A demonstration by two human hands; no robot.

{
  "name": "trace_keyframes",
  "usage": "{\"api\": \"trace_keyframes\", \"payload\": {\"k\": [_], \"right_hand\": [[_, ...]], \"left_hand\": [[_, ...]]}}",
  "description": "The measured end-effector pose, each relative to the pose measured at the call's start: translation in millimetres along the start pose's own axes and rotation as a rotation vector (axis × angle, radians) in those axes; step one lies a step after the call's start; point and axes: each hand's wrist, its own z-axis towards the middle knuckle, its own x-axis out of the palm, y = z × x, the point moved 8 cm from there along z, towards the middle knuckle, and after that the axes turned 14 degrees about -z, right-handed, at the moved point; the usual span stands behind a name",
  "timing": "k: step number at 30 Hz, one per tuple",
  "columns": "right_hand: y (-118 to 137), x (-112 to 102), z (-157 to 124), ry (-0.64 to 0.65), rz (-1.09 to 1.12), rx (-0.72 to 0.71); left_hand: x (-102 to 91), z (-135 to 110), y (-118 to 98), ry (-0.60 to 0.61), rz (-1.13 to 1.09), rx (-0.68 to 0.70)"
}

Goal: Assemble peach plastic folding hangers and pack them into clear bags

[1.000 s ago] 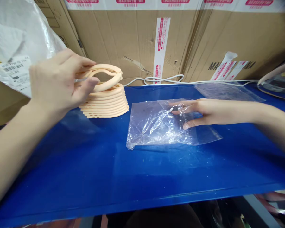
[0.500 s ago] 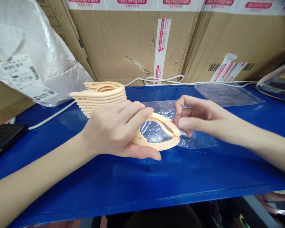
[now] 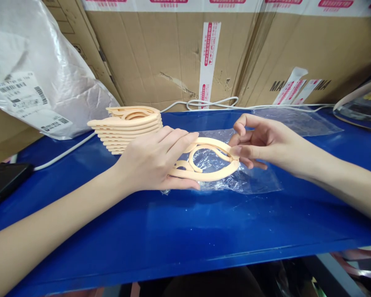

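Note:
My left hand [image 3: 154,163] grips one end of a peach plastic hanger [image 3: 210,175], folded into a loop, and holds it just above a clear plastic bag [image 3: 253,181] that lies on the blue table [image 3: 185,222]. My right hand [image 3: 262,142] pinches the hanger's other end with thumb and forefinger, over the bag. Behind my left hand stands a stack of several more peach hangers [image 3: 126,126].
Cardboard boxes [image 3: 173,49] wall off the back. A crinkled white bag with barcode labels [image 3: 34,82] sits at the back left, a white cable [image 3: 210,103] runs along the boxes, another clear bag [image 3: 297,119] lies back right, and a black phone [image 3: 3,181] at far left.
My left hand lifted one hanger off the stack and carried it right, over the clear bag. My right hand left the bag and closed on the hanger's far end.

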Motion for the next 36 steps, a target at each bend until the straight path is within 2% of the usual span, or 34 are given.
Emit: {"api": "trace_keyframes", "payload": {"k": [3,8,16,20,29,36], "right_hand": [[-2,-6,3,-0.033,-0.013,0.007],[-6,-11,5,-0.069,-0.012,0.024],[-15,-5,5,-0.018,0.053,0.149],[-20,-6,4,-0.022,0.083,0.199],[-21,-7,4,0.025,0.068,0.195],[-26,-8,3,0.027,0.08,0.209]], "left_hand": [[3.0,-3,6,0.036,-0.017,-0.049],[5.0,-3,7,0.055,-0.017,-0.046],[11.3,-5,10,0.063,-0.05,-0.1],[18.9,-7,13,0.12,-0.129,-0.126],[31.5,-11,19,0.233,-0.246,-0.164],[30.3,-13,19,0.223,-0.344,-0.169]]}}
